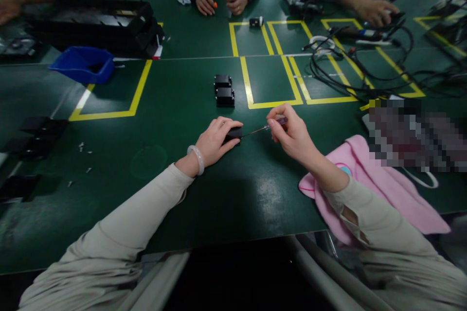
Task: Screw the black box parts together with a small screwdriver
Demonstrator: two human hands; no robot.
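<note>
My left hand [218,142] is closed round a small black box [234,133], pressing it onto the green table. In my right hand [289,131] is a screwdriver [280,121], its handle gripped by the fingers. The thin shaft points left, and its tip meets the right side of the black box or lies very close to it. Just beyond my left hand stand two similar black boxes [225,97], one behind the other, with small shiny screws at their sides. Part of the held box is hidden under my fingers.
Loose screws [88,170] lie at the left, near more black parts [34,138]. A blue scoop-shaped bin [85,64] and black trays [98,24] stand farther back. Pink cloth [379,180] lies under my right forearm. Cables [365,68] tangle at the right. Across the table, co-workers' hands [237,2] are busy.
</note>
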